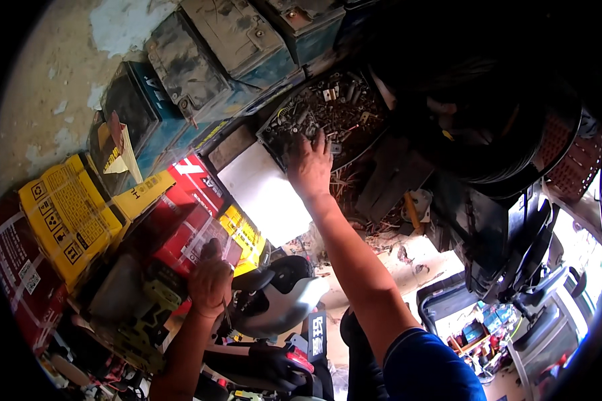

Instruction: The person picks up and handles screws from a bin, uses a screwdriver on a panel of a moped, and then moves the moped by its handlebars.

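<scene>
My right hand reaches far forward, fingers spread, into a dark tray heaped with several small metal screws, bolts and scraps. Whether it pinches any piece I cannot tell. My left hand is closed in a fist low on the left, with a thin metal piece sticking out below it. It rests above a black and white vehicle body part, next to a red carton.
Old dusty batteries line a peeling wall at the top. Yellow and red cartons stack on the left. A white flat panel lies below the tray. Dark machine parts and a tyre fill the right.
</scene>
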`<state>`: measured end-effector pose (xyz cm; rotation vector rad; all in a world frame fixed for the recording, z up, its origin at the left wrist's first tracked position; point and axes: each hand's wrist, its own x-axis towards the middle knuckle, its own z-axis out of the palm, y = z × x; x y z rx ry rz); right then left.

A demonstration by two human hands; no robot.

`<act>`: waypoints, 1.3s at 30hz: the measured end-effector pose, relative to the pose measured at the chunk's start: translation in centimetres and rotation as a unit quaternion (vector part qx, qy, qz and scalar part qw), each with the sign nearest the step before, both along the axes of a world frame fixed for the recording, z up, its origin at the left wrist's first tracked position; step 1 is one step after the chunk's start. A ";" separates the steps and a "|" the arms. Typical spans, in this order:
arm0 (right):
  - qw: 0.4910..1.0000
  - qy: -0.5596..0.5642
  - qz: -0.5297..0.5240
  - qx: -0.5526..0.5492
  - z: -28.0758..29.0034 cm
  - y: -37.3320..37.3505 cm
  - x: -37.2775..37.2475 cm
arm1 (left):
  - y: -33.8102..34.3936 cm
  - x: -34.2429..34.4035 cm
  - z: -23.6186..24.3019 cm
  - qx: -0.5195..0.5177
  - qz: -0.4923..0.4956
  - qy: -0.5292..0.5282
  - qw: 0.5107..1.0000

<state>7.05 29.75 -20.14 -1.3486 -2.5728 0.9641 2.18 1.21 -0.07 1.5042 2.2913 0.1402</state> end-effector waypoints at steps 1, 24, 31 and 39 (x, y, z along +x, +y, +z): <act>1.000 0.007 0.003 -0.007 1.4 -0.2 0.2 | -0.1 -0.1 -0.1 0.025 -0.004 -0.007 1.000; 0.985 -0.143 -0.074 0.059 -0.6 1.5 -0.2 | 1.5 -0.2 0.2 0.122 -0.003 0.005 0.992; 0.997 -0.040 -0.046 -0.051 0.4 -0.6 1.1 | 1.5 -0.2 0.0 0.140 -0.013 0.010 0.990; 0.995 0.072 -0.045 0.051 -2.0 7.8 2.0 | 0.1 0.1 0.3 0.103 -0.013 0.009 0.995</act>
